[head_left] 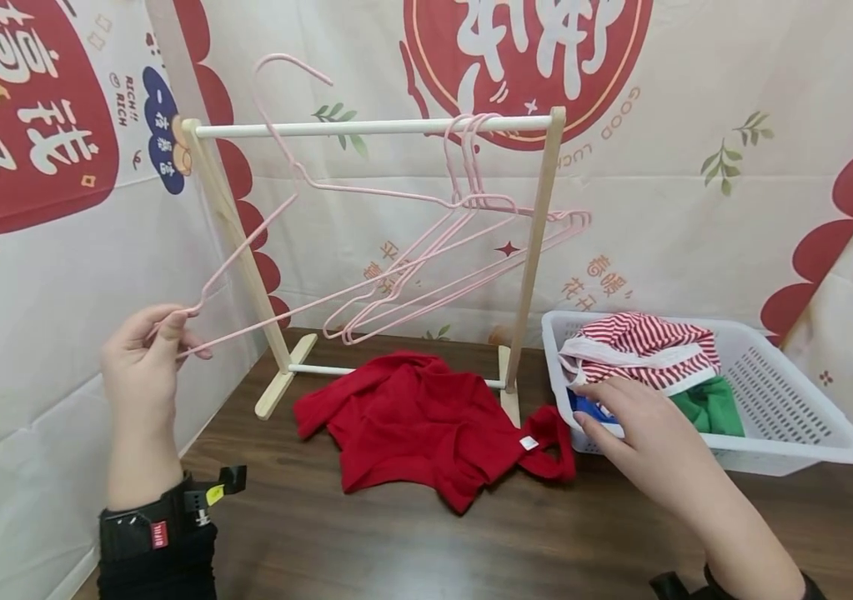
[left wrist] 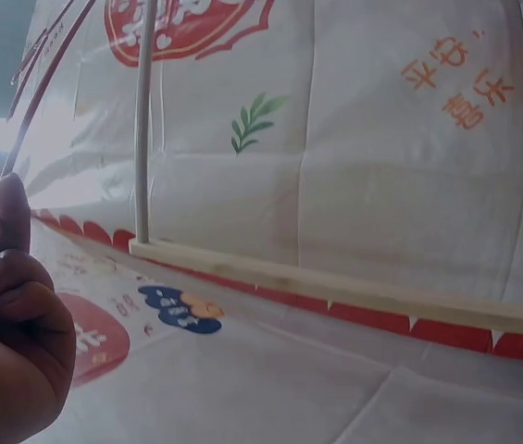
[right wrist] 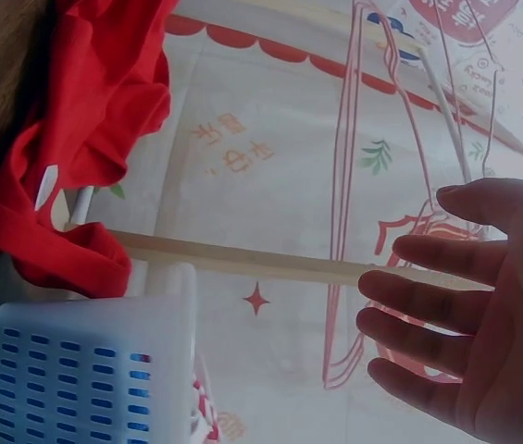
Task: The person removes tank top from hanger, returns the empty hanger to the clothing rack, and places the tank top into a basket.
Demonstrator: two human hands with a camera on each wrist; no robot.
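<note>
My left hand [head_left: 152,350] pinches one end of a pink hanger [head_left: 246,244] between thumb and fingers. The hanger's hook points upward, and its body crosses in front of the rack. In the left wrist view the left hand [left wrist: 16,324] has its fingers curled at the pink wire. A red garment [head_left: 426,417] with a small white tag lies crumpled on the table between my hands. My right hand [head_left: 647,433] is over the near left edge of a white basket [head_left: 764,458]; the right wrist view shows that hand [right wrist: 511,314] with fingers spread, holding nothing.
A rack with wooden posts [head_left: 539,242] and a white top rod [head_left: 373,127] stands behind the garment. Several pink hangers [head_left: 471,158] hang at its right end. Inside the basket lie a red-and-white striped garment [head_left: 644,346], green cloth [head_left: 715,404] and some blue cloth. Printed sheets enclose the table.
</note>
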